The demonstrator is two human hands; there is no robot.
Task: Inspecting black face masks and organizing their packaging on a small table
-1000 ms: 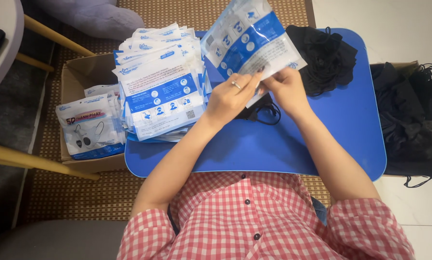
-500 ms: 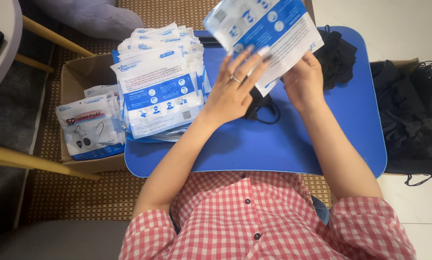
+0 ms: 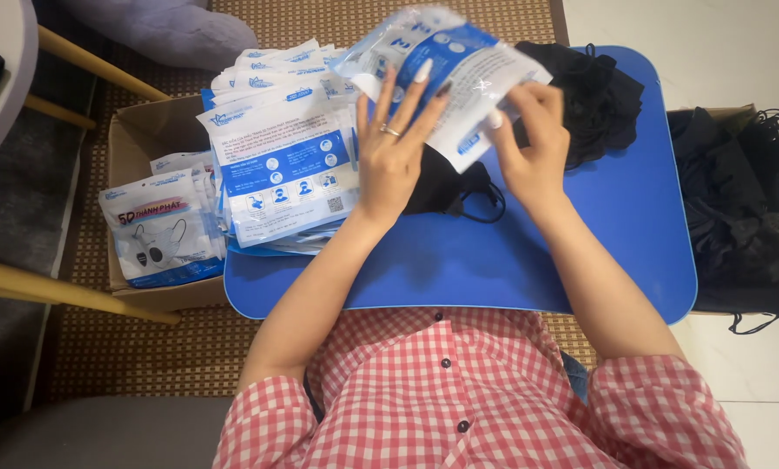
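Note:
Both hands hold one blue-and-white plastic mask pouch [image 3: 459,65] up over the blue lap table [image 3: 598,243]. My left hand [image 3: 394,152] lies flat against its left side with fingers spread, a ring on one finger. My right hand [image 3: 533,148] pinches its lower right edge. A black face mask [image 3: 450,191] lies on the table just under the hands. A stack of the same pouches [image 3: 285,165] rests on the table's left end.
A pile of black masks [image 3: 602,95] sits at the table's far right corner. A cardboard box [image 3: 142,139] on the left holds filled pouches [image 3: 159,230]. Another box of black masks [image 3: 741,200] stands at the right. Wooden chair legs [image 3: 68,291] cross the left side.
The pouch was lifted from just above the table and turned, and now sits higher and farther from me. My left hand has spread flat against it.

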